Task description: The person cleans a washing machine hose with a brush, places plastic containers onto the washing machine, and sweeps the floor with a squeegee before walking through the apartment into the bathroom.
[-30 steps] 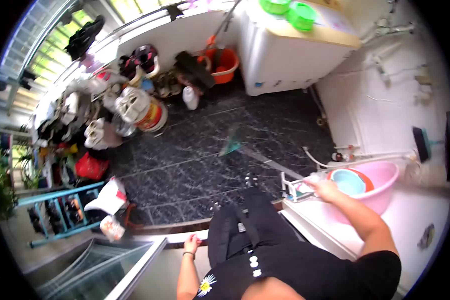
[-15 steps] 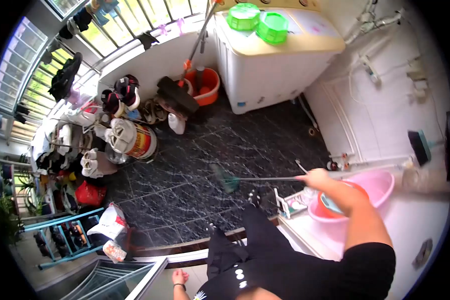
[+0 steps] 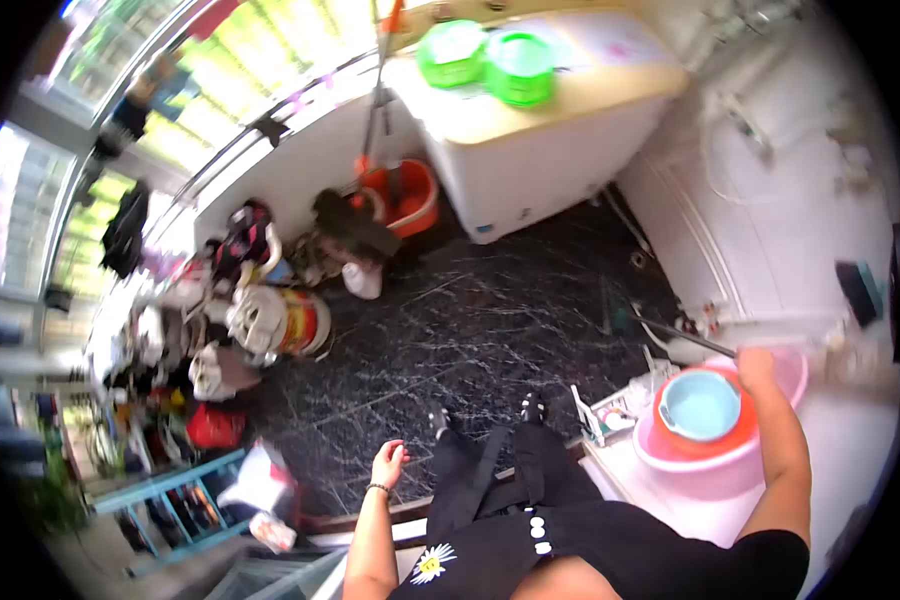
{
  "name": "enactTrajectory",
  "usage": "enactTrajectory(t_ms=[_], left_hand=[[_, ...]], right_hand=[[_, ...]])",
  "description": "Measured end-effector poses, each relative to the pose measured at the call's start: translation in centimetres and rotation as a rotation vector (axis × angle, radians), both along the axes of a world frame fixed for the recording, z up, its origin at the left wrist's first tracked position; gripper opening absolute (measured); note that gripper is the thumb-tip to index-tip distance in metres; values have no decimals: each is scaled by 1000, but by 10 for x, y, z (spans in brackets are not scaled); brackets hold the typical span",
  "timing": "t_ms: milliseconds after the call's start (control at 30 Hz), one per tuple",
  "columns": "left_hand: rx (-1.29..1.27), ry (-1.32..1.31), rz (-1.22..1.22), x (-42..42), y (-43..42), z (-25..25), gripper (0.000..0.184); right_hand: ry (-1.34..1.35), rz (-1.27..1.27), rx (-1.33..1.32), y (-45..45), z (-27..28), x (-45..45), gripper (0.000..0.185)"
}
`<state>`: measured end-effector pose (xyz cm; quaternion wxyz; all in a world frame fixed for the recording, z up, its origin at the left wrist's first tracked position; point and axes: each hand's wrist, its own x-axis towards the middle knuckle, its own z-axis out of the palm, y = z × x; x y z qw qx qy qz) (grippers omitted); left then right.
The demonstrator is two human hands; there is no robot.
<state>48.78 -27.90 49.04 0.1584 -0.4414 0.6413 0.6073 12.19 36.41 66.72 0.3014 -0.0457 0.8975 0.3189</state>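
At the right, my right hand (image 3: 756, 366) is closed round the end of a long thin handle (image 3: 685, 336), which slants up and left toward the wall pipes. The handle's green far end (image 3: 625, 312) is blurred near the floor's right edge. Just below that hand sit a light blue basin (image 3: 702, 405) and an orange basin (image 3: 735, 436), stacked inside a large pink tub (image 3: 695, 474). My left hand (image 3: 390, 464) hangs at the lower middle over the dark floor, with its fingers loosely curled; whether it holds anything is unclear.
A white washing machine (image 3: 540, 160) carries two green containers. Left of it stand an orange bucket (image 3: 417, 200) and a mop. Shoes, a labelled bucket (image 3: 305, 322), a red bag (image 3: 215, 427) and a blue rack (image 3: 170, 500) line the left side. A small white rack (image 3: 598, 415) borders the pink tub.
My right hand has moved right, swinging the handle's green end from the middle of the floor to its right edge. My left hand has come up and forward over the floor. The view has shifted.
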Motion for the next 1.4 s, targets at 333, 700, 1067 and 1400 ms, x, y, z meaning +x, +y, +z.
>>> enactTrajectory(t_ms=[333, 700, 1067, 1400], left_hand=[[178, -402, -420, -22, -173, -100, 19], [71, -187, -465, -245, -314, -58, 18], [98, -264, -1226, -239, -157, -25, 25], [-60, -20, -1184, -245, -218, -7, 18]], right_hand=[[-159, -1085, -719, -141, 6, 221, 26], [223, -1567, -781, -470, 6, 586, 23], [175, -1615, -690, -521, -146, 569, 20], [414, -1482, -859, -430, -106, 428, 58]])
